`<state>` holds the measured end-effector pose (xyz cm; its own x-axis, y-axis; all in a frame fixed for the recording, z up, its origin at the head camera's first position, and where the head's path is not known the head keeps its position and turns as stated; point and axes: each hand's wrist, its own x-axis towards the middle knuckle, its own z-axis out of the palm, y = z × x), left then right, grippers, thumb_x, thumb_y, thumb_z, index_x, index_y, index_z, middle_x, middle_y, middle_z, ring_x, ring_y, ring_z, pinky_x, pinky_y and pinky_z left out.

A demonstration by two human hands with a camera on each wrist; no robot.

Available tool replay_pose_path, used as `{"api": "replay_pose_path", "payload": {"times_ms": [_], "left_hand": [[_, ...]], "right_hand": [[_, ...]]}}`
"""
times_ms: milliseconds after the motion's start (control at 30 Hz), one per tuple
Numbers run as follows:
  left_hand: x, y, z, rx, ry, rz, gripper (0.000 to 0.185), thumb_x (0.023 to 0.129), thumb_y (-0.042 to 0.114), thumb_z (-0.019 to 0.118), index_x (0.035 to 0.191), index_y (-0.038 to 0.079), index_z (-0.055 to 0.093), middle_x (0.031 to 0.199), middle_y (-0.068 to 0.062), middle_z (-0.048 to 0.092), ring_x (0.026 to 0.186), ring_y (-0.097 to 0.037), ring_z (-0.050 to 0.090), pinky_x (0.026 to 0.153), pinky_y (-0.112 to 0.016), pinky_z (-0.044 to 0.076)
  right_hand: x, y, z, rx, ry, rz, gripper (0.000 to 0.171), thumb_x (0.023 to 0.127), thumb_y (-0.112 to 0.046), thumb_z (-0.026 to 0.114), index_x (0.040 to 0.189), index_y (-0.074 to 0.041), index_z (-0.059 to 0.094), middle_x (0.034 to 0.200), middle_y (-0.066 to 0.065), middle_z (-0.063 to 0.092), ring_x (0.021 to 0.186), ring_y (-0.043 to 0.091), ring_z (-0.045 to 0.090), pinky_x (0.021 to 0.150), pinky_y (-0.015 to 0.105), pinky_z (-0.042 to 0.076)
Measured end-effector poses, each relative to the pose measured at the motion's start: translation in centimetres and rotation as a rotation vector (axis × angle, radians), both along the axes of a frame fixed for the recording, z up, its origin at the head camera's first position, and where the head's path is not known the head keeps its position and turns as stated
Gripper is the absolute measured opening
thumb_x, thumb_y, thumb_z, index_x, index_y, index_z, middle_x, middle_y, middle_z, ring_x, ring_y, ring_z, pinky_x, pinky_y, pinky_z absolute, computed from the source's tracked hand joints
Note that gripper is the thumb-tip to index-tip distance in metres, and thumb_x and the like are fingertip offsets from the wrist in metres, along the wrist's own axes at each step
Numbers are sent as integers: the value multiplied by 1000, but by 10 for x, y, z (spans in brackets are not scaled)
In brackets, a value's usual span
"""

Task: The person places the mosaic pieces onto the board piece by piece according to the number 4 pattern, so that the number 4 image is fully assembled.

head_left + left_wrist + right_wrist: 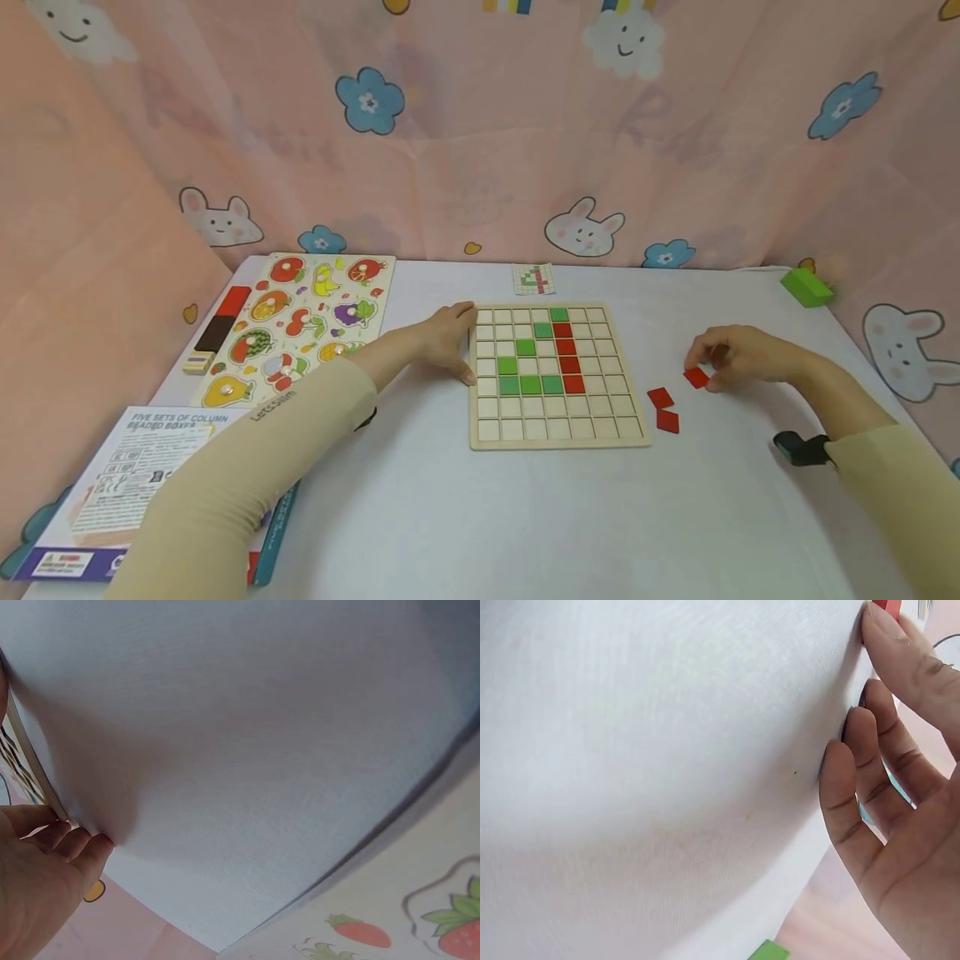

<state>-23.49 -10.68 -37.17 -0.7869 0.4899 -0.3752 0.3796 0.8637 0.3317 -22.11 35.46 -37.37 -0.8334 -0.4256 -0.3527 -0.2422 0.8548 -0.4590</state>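
The small flat red square tile (696, 377) sits pinched between the fingertips of the right hand (738, 357), at the hand's nine o'clock edge, just above the white table (420, 500). It is tilted so one corner points toward the board, and it has no long axis to speak of. From this tile, the wooden grid board (557, 377) lies at nine o'clock, well apart. In the right wrist view only a red sliver of the tile shows at the fingertip.

Two more loose red square tiles (663, 408) lie on the table at about seven o'clock from the held one, near it. On the board, green and red tiles fill some cells. The left hand (444, 340) rests with straight fingers against the board's left edge, holding nothing. A small printed pattern card (534, 279) lies at twelve o'clock from the board.
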Motion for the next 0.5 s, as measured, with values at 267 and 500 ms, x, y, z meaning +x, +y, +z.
{"api": "replay_pose_path", "payload": {"times_ms": [267,500], "left_hand": [[0,0,0,-2,-5,0,121,74,45,85,158,0,10,167,-20,6,154,-42,14,127,-48,20],[-1,0,-1,6,1,1,120,74,44,85,157,-1,11,167,-21,6,154,-42,14,127,-48,19]], "right_hand": [[-4,-17,4,-8,80,-84,16,82,-22,79,89,-14,67,89,-1,68,86,15,55,70,22,49],[6,-69,6,-226,38,-54,15,87,-24,75,96,-13,71,96,3,72,84,13,60,72,19,53]]}}
